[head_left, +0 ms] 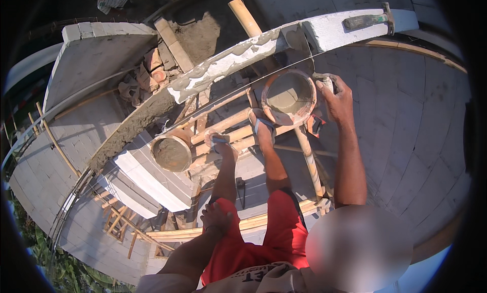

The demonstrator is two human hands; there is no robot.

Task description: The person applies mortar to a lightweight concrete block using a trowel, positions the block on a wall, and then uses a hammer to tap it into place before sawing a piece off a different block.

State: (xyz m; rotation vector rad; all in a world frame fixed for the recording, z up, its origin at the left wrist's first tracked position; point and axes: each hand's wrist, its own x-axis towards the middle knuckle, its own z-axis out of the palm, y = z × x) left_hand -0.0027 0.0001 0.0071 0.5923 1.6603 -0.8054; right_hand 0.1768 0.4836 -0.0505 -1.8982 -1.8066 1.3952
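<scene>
I'm seeing one mortar bucket [289, 97] sitting just below the wall top [228, 65], another bucket [172, 152] lying left on the scaffold [228, 125], a hammer [368, 20] resting far right.

The right hand [337, 98] gripped what looked like a trowel [324, 81] at the rim of a mortar-filled bucket [289, 97]. The left hand [215, 217] rested on the person's red-shorted thigh. A second bucket [171, 152] sat on the bamboo scaffold [307, 151], beside the mortar-topped block wall [223, 65], where a hammer [368, 20] lay.
</scene>
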